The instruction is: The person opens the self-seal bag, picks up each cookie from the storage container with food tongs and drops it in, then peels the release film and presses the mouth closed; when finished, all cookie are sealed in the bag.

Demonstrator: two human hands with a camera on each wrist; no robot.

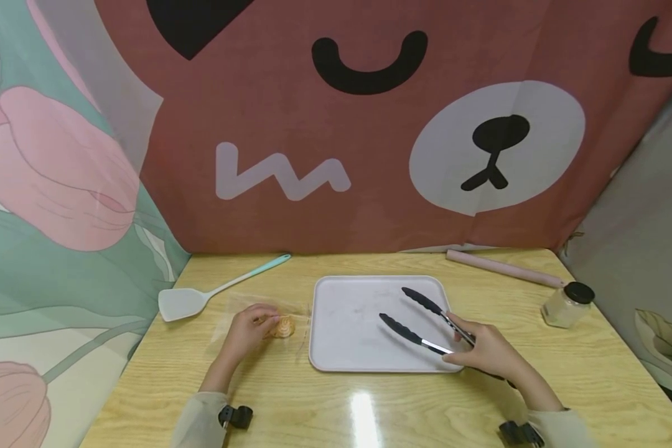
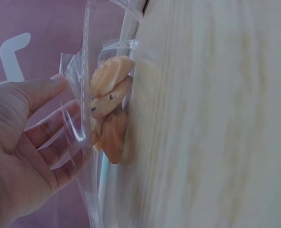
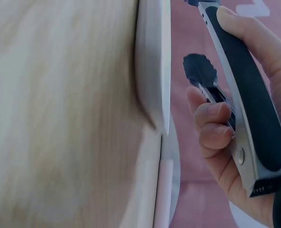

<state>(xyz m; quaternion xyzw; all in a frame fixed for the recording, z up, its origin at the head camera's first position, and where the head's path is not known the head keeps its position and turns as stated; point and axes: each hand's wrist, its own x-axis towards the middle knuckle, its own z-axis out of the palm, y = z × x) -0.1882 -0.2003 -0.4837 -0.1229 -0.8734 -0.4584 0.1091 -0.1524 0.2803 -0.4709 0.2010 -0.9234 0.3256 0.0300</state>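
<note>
My left hand [image 1: 249, 331] pinches the film of a clear plastic bag [image 2: 76, 126] between thumb and fingers, left of the tray. Inside the bag several cookies show: a ridged one [image 2: 112, 76], one with dark specks [image 2: 112, 100] and a browner one [image 2: 114, 137]. From the head view a round swirled cookie [image 1: 284, 326] lies right by the fingertips. My right hand [image 1: 488, 350] grips metal tongs [image 1: 438, 347] with black tips and dark handle grips. The tong arms are spread apart over the right half of a white rectangular tray [image 1: 347, 336].
A white spatula [image 1: 183, 303] with a turquoise handle lies at the back left. Along the back right edge rests a pink rolling pin [image 1: 504, 269]. A glass jar [image 1: 562, 310] with a black lid stands near the right side. Printed cloth [image 1: 369, 218] hangs behind the wooden table [image 1: 291, 404].
</note>
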